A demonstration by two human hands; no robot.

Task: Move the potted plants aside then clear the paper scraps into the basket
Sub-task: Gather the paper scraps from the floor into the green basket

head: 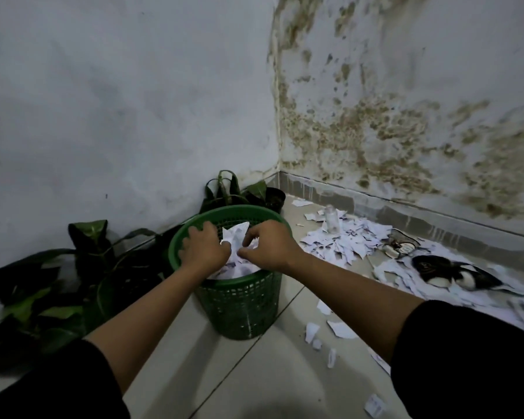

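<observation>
White torn paper scraps (236,237) are gripped by the curled left hand (204,247) and right hand (268,244) over the round green plastic mesh basket (239,300), set beside dark-leaved potted plants (82,267) along the floor's left wall edge.

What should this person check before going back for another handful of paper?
1. Both hands over the basket: ok, left hand and right hand sit above its rim.
2. Paper in hands let go: cannot tell.
3. Room left in basket: not ok, paper reaches nearly to the rim.
4. Potted plants out of the way: ok, against the left wall.
5. Scraps on the floor cleared: not ok, many remain.
6. Bottle among scraps: not ok, could get grabbed.
</observation>
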